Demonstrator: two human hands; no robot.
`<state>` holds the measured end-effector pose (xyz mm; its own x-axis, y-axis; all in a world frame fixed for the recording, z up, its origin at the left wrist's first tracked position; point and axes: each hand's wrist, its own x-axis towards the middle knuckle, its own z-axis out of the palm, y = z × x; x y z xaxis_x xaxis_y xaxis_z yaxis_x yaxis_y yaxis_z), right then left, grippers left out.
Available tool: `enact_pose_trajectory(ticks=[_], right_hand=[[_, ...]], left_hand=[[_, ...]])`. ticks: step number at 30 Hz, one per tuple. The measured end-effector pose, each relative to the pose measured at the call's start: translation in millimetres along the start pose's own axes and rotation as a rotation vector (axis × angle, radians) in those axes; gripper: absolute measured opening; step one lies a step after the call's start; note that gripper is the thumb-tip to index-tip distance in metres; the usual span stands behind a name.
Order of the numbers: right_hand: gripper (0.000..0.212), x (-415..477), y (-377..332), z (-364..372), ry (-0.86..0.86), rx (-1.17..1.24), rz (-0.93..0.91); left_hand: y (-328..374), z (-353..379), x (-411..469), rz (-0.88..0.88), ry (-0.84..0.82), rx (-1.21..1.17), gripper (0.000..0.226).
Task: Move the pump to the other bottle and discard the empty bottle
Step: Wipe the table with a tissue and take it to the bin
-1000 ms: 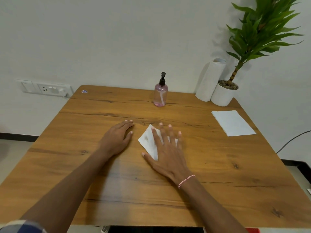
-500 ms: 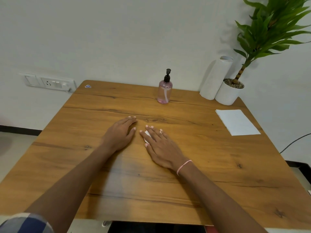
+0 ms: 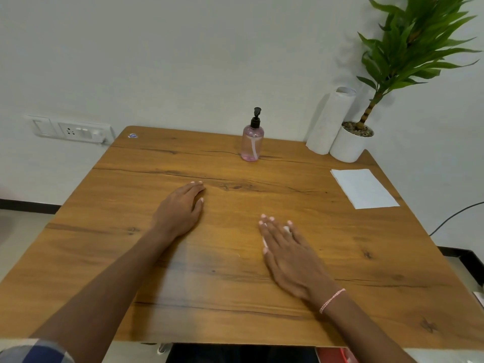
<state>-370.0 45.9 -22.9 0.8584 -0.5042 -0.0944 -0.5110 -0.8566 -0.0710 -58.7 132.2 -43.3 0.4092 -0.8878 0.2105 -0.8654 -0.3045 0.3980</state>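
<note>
My right hand (image 3: pixel 293 260) lay flat, palm down, on the table (image 3: pixel 235 297), toward the near edge and right of centre. Fingers spread, not curled. A bit of white tissue (image 3: pixel 264 242) showed at the thumb side and between the fingers, pressed under the hand rather than gripped. Pink thread bracelet (image 3: pixel 332 300) on that wrist.

My left hand (image 3: pixel 180 208) rested palm down near the table's middle, fingers together and extended, nothing under or in it that I could see. The two hands were well apart.

Toward the right edge lay a flat white sheet of paper (image 3: pixel 364 188).

At the far edge, about centre, stood the pink bottle (image 3: pixel 252 144), upright, black pump (image 3: pixel 256 117) fitted on top. In the far right corner, a paper towel roll (image 3: pixel 330 121) leaned just beside a white plant pot (image 3: pixel 347 146).
</note>
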Motion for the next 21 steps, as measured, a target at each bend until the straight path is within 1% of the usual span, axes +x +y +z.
enact_pose_trajectory(ticks=[4,6,8,11,14,18,21], right_hand=[[0.064,30.0,45.1,-3.2,0.004,0.031,0.236],[0.065,59.4,55.7,-5.6,0.002,0.073,0.292],[0.066,89.5,52.7,-7.8,-0.001,0.093,0.296],[0.069,123.2,24.5,-9.4,-0.014,0.106,0.217],[0.07,134.6,-23.2,-8.9,-0.027,0.129,0.079],[0.072,99.5,-86.3,2.2,-0.028,0.115,-0.101],[0.072,54.4,-97.4,5.4,-0.018,0.084,-0.165]], left_hand=[[-4.3,0.7,-1.4,-0.099,0.053,0.073,0.055],[-6.0,0.9,-1.3,-0.114,0.058,0.08,0.053],[-5.0,0.4,-1.4,-0.108,0.061,0.077,0.052],[-3.8,-1.5,-0.6,-0.107,0.066,0.075,0.051],[-2.8,-3.2,0.5,-0.123,0.072,0.072,0.052],[-1.8,-3.0,0.1,-0.135,0.087,0.056,0.059],[-1.1,-4.2,-1.6,-0.125,0.088,0.05,0.06]])
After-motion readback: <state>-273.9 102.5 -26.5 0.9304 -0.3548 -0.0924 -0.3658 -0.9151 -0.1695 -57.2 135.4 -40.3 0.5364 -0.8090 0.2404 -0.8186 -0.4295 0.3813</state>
